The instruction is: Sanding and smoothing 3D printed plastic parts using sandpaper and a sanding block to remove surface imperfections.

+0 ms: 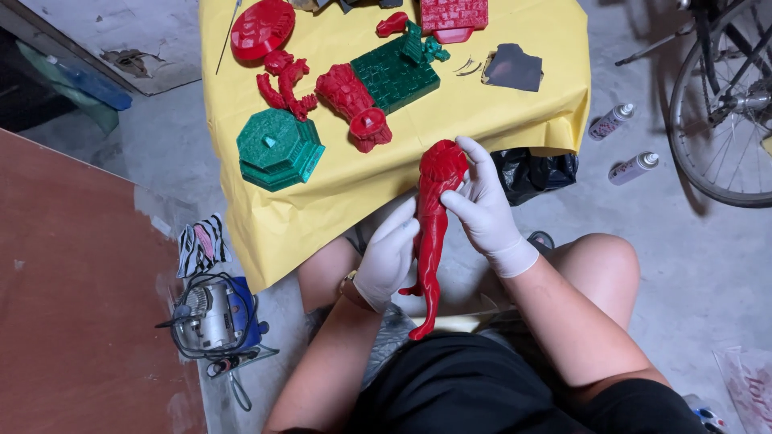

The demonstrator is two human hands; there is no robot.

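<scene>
I've got the red figurine [433, 233] gripped in both gloved hands above my lap, just off the near edge of the yellow-covered table [515, 112] — left hand [388, 259] wrapped around its midsection, right hand [482, 201] pinching up by the head. Best to keep the left firm and low, fingers light near the thin legs — they look snappable. It's long, slender, glossy red, with a ridged, textured head.
</scene>
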